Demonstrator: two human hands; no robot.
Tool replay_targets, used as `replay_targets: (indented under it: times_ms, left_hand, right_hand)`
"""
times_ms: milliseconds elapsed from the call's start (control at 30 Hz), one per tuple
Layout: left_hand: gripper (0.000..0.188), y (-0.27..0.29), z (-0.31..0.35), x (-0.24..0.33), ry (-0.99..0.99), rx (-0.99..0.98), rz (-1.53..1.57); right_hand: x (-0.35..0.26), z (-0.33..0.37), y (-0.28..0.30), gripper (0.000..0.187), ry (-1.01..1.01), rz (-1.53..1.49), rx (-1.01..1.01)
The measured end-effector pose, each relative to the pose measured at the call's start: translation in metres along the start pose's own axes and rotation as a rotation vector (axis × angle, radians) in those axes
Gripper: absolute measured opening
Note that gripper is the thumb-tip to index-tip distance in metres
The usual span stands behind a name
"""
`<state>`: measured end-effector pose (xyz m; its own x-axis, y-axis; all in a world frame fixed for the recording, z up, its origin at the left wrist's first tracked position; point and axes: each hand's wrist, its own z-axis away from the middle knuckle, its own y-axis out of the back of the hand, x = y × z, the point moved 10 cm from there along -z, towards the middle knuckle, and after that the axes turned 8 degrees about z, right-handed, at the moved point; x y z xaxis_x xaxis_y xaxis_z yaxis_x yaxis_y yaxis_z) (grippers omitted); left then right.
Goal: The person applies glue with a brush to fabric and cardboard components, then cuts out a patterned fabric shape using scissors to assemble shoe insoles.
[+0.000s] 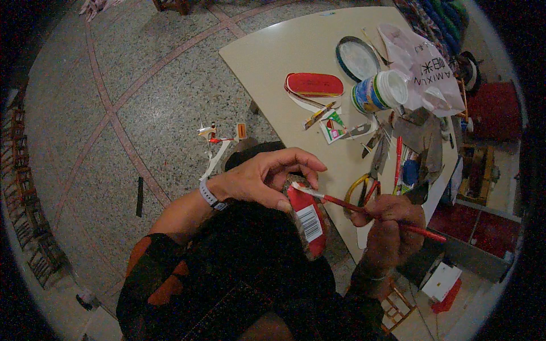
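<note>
My left hand (259, 176), a pale watch on its wrist, grips the upper edge of a small sole-shaped piece (300, 200). The piece's face is red card with a barcode patch, and its rim looks greyish-brown. My right hand (392, 230) is closed round the red handle of a paintbrush (341, 203). White paste coats the bristles, which touch the top end of the red card. A similar red sole-shaped piece (316, 84) lies on the table, next to an open white jar (372, 94) with a blue and green label.
On the pale table (267, 62) are a round dark-rimmed lid (357, 58), a pinkish plastic bag (424, 68), scissors with yellow handles (357, 184), a red pen (398, 156) and grey scraps (421, 133). Card offcuts (216, 153) litter the speckled floor. Wooden chairs (23, 170) line the far left.
</note>
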<state>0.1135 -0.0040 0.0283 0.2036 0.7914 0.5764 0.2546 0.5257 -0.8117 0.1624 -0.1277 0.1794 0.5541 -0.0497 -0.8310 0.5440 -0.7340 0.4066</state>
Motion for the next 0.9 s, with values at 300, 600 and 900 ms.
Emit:
replay_targets:
  times_ms: [300, 600, 900]
  left_hand:
    - [0.086, 0.0, 0.001, 0.0, -0.016, -0.005, -0.005]
    - [0.087, 0.002, 0.002, 0.007, -0.063, 0.005, -0.111]
    - [0.086, -0.002, 0.003, 0.011, -0.041, 0.054, -0.012]
  right_hand:
    - [0.002, 0.0, -0.001, 0.019, -0.003, -0.045, 0.066]
    - [-0.001, 0.0, 0.009, 0.017, 0.004, 0.024, 0.073]
    - [0.003, 0.006, 0.026, 0.017, -0.023, -0.002, 0.097]
